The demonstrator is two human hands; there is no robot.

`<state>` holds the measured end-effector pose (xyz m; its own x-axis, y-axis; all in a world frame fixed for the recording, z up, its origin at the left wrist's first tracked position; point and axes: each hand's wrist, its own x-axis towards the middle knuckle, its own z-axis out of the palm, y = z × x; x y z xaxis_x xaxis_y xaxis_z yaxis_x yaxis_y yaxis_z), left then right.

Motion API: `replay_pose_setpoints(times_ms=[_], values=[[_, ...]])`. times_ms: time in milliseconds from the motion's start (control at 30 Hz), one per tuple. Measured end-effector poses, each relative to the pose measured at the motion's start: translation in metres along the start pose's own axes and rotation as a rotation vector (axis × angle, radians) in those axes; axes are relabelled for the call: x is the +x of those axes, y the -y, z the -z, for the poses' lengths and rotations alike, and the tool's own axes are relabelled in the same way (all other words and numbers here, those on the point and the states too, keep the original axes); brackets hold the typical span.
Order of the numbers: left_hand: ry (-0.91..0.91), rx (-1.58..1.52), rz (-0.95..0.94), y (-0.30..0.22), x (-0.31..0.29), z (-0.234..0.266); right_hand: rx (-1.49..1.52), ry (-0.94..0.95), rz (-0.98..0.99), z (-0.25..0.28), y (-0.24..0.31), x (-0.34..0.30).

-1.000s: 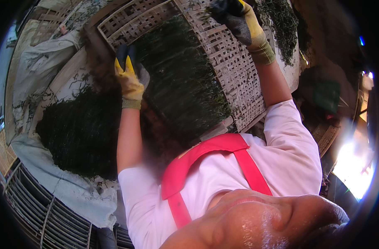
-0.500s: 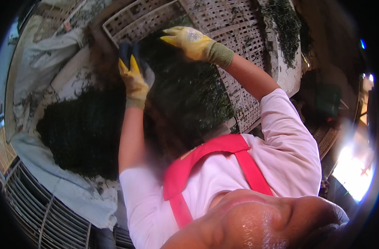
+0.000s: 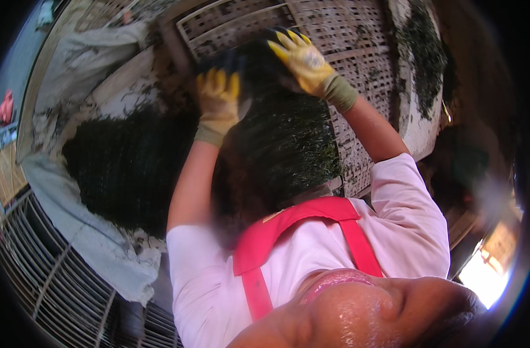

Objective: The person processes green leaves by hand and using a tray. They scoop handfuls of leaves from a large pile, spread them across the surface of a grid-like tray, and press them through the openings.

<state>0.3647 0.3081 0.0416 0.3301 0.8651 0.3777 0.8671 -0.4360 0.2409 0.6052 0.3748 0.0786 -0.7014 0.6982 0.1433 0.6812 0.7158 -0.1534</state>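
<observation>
Left of the left hand (image 3: pixel 217 110), back toward its wrist: big dark heap (image 3: pixel 123 168) of green strands, not under the fingers. Left fingers point away from the body, slightly parted, motion-blurred; can't tell if they grip anything or just rest. They sit by the far left edge of the dark green mat (image 3: pixel 294 133), also strands, which lies right of them and back toward the wrists, mostly between and below the two hands. Its long axis runs from near the fingertips back toward the red apron (image 3: pixel 262 246), slanting right as it nears the body. Right hand (image 3: pixel 307 66): at the mat's far end, fingers splayed and stretched out, aimed up and left; undersides hidden, so can't tell whether strands are clasped. Neither hand clearly nearer: right more over the mat, left along its edge.

Surface: woven slat tray (image 3: pixel 366 69), pale lattice, shows ahead of the left fingers and right of the right ones. Mat seems to lie on it; underside covered.

Room, starting well left of the left fingers: pink item (image 3: pixel 5 107), metal bar rack (image 3: pixel 44 255), pale cloth (image 3: pixel 85 232), the last two toward the body. Past the tray, right of the right fingers: pale board (image 3: pixel 424 130) carrying a strand clump (image 3: pixel 424 58), then a bright patch (image 3: pixel 485 278) nearer the body.
</observation>
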Motion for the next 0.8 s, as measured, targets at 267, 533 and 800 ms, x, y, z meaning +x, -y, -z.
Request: replay_pose_setpoints(times_ms=[267, 533, 800], values=[[0.394, 0.152, 0.061, 0.006, -0.006, -0.017, -0.240, 0.122, -0.176, -0.033, 0.017, -0.010], [0.052, -0.139, 0.245, -0.011, -0.053, 0.029, -0.368, 0.100, -0.100, -0.052, 0.000, 0.003], [-0.104, 0.599, 1.289, 0.069, -0.458, 0.153, -0.162, -0.117, 0.134, -0.049, 0.160, 0.010]])
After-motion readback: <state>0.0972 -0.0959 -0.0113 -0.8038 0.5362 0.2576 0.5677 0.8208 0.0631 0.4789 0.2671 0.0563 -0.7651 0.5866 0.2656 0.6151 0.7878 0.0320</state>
